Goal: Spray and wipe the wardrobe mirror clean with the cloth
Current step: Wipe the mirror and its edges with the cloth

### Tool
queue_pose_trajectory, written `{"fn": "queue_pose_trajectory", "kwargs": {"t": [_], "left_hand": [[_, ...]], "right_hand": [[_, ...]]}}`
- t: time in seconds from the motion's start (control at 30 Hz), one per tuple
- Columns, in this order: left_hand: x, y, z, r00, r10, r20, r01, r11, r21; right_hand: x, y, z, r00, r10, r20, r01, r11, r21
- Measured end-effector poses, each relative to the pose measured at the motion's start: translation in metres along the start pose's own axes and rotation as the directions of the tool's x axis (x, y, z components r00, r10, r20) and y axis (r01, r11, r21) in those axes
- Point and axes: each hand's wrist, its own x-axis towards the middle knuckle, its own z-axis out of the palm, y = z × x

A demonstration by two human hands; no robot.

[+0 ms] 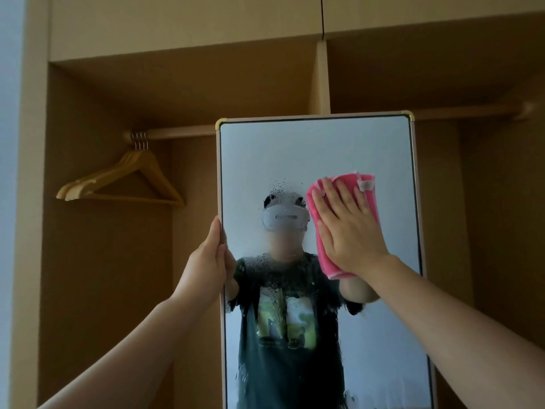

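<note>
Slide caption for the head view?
Right hand presses pink cloth on the wet mirror; left hand grips its left edge.

Left arm comes in from the lower left of the frame, forearm bare, reaching up to centre. Left hand (211, 261) is curled round the mirror's (324, 149) left edge. Right arm comes in from the lower right, extended. Right hand (348, 225) is flat, fingers straight and pointing up, palm pressing the cloth (333, 268) right of centre.

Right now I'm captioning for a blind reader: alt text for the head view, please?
A right hand presses a pink cloth flat against a droplet-beaded mirror, while the left hand grips its left edge. Wooden hangers hang on a wardrobe rail behind.
</note>
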Motion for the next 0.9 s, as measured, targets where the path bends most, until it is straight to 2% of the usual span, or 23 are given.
{"fn": "queue_pose_trajectory", "kwargs": {"t": [0.4,0.9], "left_hand": [[-0.002,-0.002,0.001,0.997,0.000,0.071,0.003,0.999,-0.046],[0.000,-0.001,-0.002,0.997,0.005,0.078,-0.002,0.999,-0.046]], "right_hand": [[0.102,0.003,-0.025,0.990,0.108,-0.087,-0.111,0.994,-0.021],[0.095,-0.006,-0.024,0.987,0.113,-0.111,-0.117,0.993,-0.029]]}}
